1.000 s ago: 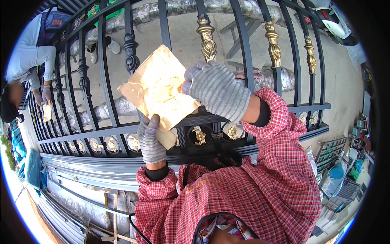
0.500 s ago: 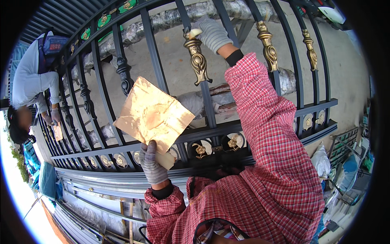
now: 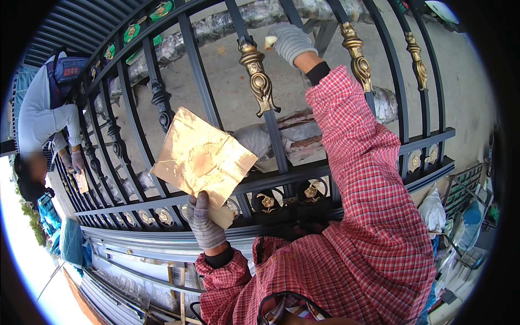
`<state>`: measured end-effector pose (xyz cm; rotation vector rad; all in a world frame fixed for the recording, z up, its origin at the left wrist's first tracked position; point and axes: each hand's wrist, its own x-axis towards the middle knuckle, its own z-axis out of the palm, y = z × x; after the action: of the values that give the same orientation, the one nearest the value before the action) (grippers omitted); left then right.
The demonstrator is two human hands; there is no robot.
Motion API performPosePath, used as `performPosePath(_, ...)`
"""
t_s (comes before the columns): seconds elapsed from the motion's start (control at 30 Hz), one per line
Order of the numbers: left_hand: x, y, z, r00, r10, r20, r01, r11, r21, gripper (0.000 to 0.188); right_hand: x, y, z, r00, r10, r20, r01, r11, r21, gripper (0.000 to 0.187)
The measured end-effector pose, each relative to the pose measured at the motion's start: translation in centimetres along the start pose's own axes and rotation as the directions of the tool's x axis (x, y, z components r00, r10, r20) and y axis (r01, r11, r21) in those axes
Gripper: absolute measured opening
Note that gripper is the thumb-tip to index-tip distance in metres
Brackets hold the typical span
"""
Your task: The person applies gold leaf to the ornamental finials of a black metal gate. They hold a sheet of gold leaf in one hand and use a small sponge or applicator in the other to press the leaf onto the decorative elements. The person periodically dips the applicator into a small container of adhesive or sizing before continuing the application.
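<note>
My left hand (image 3: 206, 223), in a striped knit glove, grips a square of cardboard (image 3: 201, 157) by its lower corner; gold paint is smeared over its face. In my gloved right hand (image 3: 293, 44) is a small pale piece of sponge (image 3: 270, 41), pinched between the fingers. Just left of the sponge, apart from it, is a gold-coloured cast ornament (image 3: 258, 76) on a dark bar of the metal fence panel (image 3: 201, 73). Its top rim shows dark patches. Farther right, two more ornaments (image 3: 356, 57) are gold; those toward the left (image 3: 161, 100) are dark.
At the far left a co-worker (image 3: 43, 108) bends over the same panel, a piece of cardboard in hand. Plastic-wrapped lengths (image 3: 216, 27) lie beneath the bars. Long metal profiles (image 3: 124, 238) run along the near side. White bags (image 3: 433, 208) and a frame stand at the right.
My right hand has drawn the sponge off the ornament's top, to the right. My left hand holds the cardboard in nearly the same place.
</note>
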<state>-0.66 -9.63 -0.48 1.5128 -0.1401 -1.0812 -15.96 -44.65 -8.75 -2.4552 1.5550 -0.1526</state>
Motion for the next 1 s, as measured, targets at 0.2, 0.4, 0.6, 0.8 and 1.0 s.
performPosePath(0.2, -0.1, 0.1, 0.5, 1.000, -0.026, -0.001, 0.026, 1.000, 0.007, 0.043, 1.0, -2.8, 1.1, 0.937, -0.172, -0.303, 0.225, 0.963, 0.151, 0.020)
performPosePath(0.4, -0.2, 0.3, 0.8, 0.999, 0.025, -0.029, -0.026, 0.999, -0.032, 0.039, 0.9, -0.7, 1.8, 0.975, -0.034, -0.219, 0.050, 0.996, 0.068, 0.018)
performPosePath(0.6, 0.0, 0.1, 0.1, 1.000, -0.006, -0.015, 0.006, 1.000, -0.019, 0.037, 0.9, -2.4, 2.5, 0.940, -0.083, -0.331, 0.159, 0.965, 0.208, 0.019)
performPosePath(0.8, -0.5, 0.5, 0.6, 0.999, -0.003, -0.053, 0.001, 1.000, -0.026, 0.038, 1.3, 0.3, 3.6, 0.968, 0.140, -0.208, -0.087, 0.965, 0.246, 0.029)
performPosePath(1.0, 0.0, -0.2, -0.8, 0.999, -0.040, 0.004, 0.040, 0.999, -0.018, 0.042, 2.0, 0.8, 5.4, 0.972, 0.211, -0.107, -0.176, 0.947, 0.267, 0.031)
